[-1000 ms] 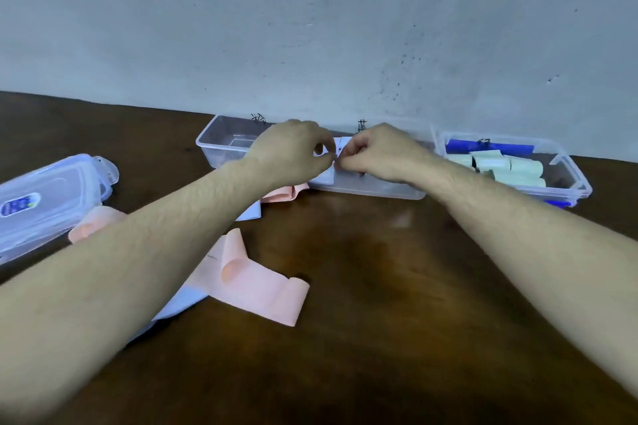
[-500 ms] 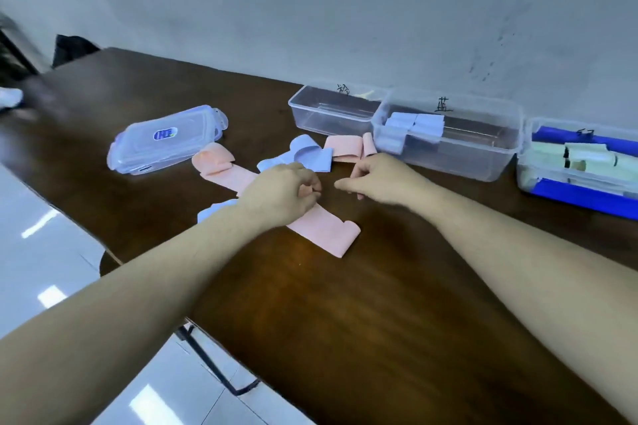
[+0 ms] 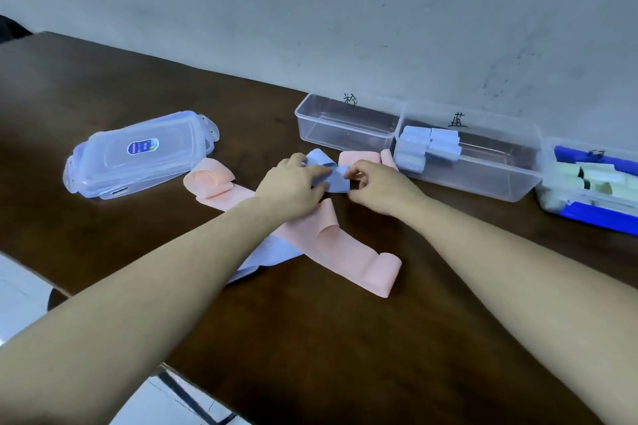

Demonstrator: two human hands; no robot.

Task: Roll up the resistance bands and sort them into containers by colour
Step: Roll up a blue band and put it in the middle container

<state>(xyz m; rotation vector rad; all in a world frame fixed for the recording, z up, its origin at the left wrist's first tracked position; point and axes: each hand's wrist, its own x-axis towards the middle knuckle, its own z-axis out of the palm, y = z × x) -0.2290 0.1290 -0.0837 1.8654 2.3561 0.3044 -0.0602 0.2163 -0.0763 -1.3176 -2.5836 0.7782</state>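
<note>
Three clear containers stand in a row along the far edge of the bench (image 3: 345, 338) by the wall: an empty one (image 3: 345, 124), a middle one (image 3: 483, 162) holding rolled pale blue bands (image 3: 428, 145), and a right one (image 3: 593, 183) with pale green rolls (image 3: 593, 179) over a dark blue lid. A closed lidded box (image 3: 138, 155) sits well apart to the left. Loose pink bands (image 3: 345, 252) sprawl across the bench under the forearms, crossing a flat blue band (image 3: 272, 252). Between the hands lies a pale blue band (image 3: 333, 172), just before the empty container. The left hand (image 3: 290, 186) presses on it with straight fingers (image 3: 319, 171); the right hand (image 3: 376, 186) pinches its folded end with curled fingers (image 3: 352, 174).
</note>
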